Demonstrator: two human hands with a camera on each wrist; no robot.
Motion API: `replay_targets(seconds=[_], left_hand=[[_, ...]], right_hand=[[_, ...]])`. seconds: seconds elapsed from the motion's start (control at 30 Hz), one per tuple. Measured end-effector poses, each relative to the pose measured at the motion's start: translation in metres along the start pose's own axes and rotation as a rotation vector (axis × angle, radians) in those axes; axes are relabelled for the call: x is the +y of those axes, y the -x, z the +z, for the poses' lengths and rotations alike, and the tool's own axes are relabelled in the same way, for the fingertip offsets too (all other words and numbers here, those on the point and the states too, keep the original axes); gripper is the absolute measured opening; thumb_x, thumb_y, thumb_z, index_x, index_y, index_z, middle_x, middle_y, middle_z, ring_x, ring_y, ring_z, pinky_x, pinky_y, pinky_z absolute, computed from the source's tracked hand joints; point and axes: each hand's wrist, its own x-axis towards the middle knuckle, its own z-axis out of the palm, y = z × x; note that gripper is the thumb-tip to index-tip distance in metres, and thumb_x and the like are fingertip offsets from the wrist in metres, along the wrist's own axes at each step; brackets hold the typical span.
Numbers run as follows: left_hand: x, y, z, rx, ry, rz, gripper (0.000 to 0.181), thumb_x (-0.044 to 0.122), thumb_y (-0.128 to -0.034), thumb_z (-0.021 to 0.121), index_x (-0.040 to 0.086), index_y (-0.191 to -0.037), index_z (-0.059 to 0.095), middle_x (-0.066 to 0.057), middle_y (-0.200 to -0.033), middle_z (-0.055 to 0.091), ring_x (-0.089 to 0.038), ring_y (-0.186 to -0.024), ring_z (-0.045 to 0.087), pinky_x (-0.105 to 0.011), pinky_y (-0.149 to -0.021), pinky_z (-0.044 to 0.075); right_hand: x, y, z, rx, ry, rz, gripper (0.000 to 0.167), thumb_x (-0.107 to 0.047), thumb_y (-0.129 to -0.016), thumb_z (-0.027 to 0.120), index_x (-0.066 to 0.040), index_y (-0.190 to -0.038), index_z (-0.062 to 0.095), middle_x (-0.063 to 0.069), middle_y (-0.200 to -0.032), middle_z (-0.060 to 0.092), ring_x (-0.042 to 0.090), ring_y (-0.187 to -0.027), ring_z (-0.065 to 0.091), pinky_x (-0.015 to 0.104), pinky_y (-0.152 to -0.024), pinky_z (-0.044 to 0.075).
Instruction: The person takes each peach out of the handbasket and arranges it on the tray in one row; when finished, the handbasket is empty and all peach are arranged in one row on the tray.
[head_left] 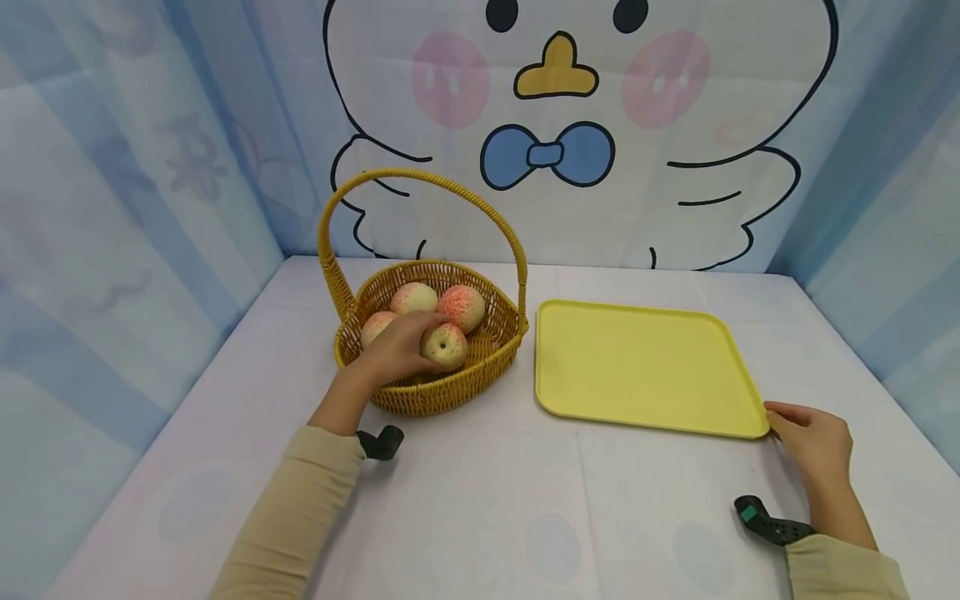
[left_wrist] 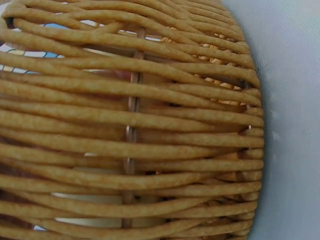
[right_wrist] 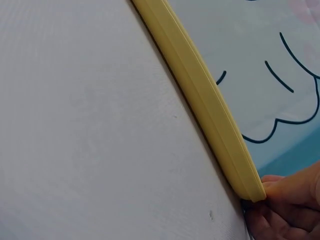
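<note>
My left hand [head_left: 405, 346] reaches into a woven basket [head_left: 431, 402] and grips a pale peach [head_left: 446, 347] with red speckles, thumb and fingers around its sides. Further peaches lie beside it: one redder peach [head_left: 462, 307] behind, a paler peach [head_left: 414, 297] at the back, and another peach [head_left: 377, 327] partly covered by the hand. In the left wrist view the basket's weave [left_wrist: 130, 115] hides that hand. At the near right corner of a yellow tray [head_left: 645, 367], my right hand [head_left: 813, 437] pinches the rim [right_wrist: 210, 110] between thumb and fingers.
The basket's tall arched handle [head_left: 423, 175] rises over the peaches. Tray and basket stand side by side on a white tabletop [head_left: 480, 500]. A curtain [head_left: 562, 217] with a cartoon print hangs behind the table, and blue-white curtains [head_left: 97, 250] flank it.
</note>
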Motion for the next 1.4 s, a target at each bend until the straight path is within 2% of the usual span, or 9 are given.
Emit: replay_targets(seconds=[0.37,0.6,0.77,0.87,0.97,1.1,1.17,1.33,1.4], left_hand=[[0.0021,-0.0014,0.0041,0.015,-0.075,-0.017,0.066,0.017,-0.0668,0.082,0.002,-0.123,0.051,-0.014,-0.12,0.049,-0.025,-0.108,0.05,-0.038,-0.088,0.043],[0.0044,-0.0027,0.0065,0.014,-0.08,-0.003,0.062,0.023,-0.0675,0.081,0.005,-0.118,0.05,-0.013,-0.114,0.047,-0.023,-0.1,0.051,-0.038,-0.083,0.045],[0.0057,-0.0021,0.007,0.017,-0.071,-0.014,0.062,0.027,-0.0672,0.08,0.006,-0.117,0.05,-0.012,-0.113,0.047,-0.022,-0.099,0.051,-0.037,-0.082,0.046],[0.0064,-0.0009,0.006,0.039,-0.061,-0.014,0.065,0.028,-0.0661,0.081,0.005,-0.119,0.051,-0.012,-0.114,0.048,-0.023,-0.101,0.05,-0.038,-0.083,0.045],[0.0071,-0.0002,0.0042,0.063,-0.052,-0.005,0.067,0.029,-0.0654,0.082,0.005,-0.119,0.051,-0.011,-0.115,0.049,-0.023,-0.102,0.049,-0.038,-0.084,0.045],[0.0072,-0.0002,0.0023,0.082,-0.032,0.003,0.067,0.028,-0.0655,0.082,0.005,-0.12,0.05,-0.011,-0.116,0.048,-0.023,-0.105,0.048,-0.039,-0.085,0.044],[0.0072,0.0006,0.0018,0.098,-0.014,0.002,0.067,0.027,-0.0657,0.082,0.005,-0.121,0.05,-0.011,-0.118,0.047,-0.023,-0.107,0.047,-0.039,-0.086,0.043],[0.0087,0.0036,0.0023,0.175,0.058,0.018,0.07,0.023,-0.0659,0.082,0.002,-0.123,0.047,-0.013,-0.12,0.046,-0.024,-0.11,0.046,-0.04,-0.088,0.043],[0.0099,0.0045,0.0026,0.21,0.092,0.028,0.071,0.021,-0.065,0.083,0.0,-0.123,0.047,-0.013,-0.119,0.047,-0.025,-0.109,0.046,-0.041,-0.087,0.043]], right_hand=[[0.0024,-0.002,0.0019,-0.018,-0.013,0.029,0.042,-0.021,-0.092,0.052,0.009,-0.121,0.054,0.028,-0.118,0.053,0.038,-0.113,0.042,0.016,-0.055,0.036],[0.0064,-0.0034,0.0022,-0.05,-0.059,0.067,0.046,-0.024,-0.092,0.052,0.009,-0.124,0.051,0.029,-0.125,0.047,0.036,-0.11,0.042,0.012,-0.049,0.039],[0.0055,-0.0042,0.0002,-0.067,-0.074,0.101,0.05,-0.028,-0.092,0.053,0.008,-0.126,0.05,0.028,-0.128,0.045,0.036,-0.112,0.04,0.012,-0.05,0.038],[0.0049,-0.0046,-0.0006,-0.067,-0.077,0.108,0.049,-0.028,-0.092,0.054,0.009,-0.125,0.05,0.027,-0.124,0.047,0.033,-0.107,0.043,0.013,-0.05,0.038],[0.0053,-0.0053,-0.0002,-0.066,-0.089,0.111,0.048,-0.026,-0.091,0.055,0.008,-0.124,0.051,0.024,-0.119,0.051,0.022,-0.095,0.047,0.012,-0.049,0.041],[0.0061,-0.006,0.0003,-0.067,-0.092,0.118,0.048,-0.026,-0.091,0.056,0.009,-0.124,0.052,0.025,-0.12,0.05,0.021,-0.094,0.046,0.012,-0.049,0.041],[0.0061,-0.0058,-0.0001,-0.066,-0.087,0.115,0.048,-0.027,-0.091,0.056,0.009,-0.123,0.052,0.024,-0.119,0.051,0.025,-0.097,0.045,0.012,-0.049,0.04],[0.0072,-0.0064,-0.0013,-0.061,-0.083,0.096,0.048,-0.027,-0.09,0.058,0.009,-0.12,0.055,0.007,-0.097,0.06,0.017,-0.09,0.046,0.012,-0.05,0.041],[0.0081,-0.0073,-0.0011,-0.062,-0.085,0.094,0.048,-0.027,-0.09,0.058,0.008,-0.121,0.054,0.006,-0.099,0.06,0.015,-0.088,0.046,0.012,-0.05,0.042]])
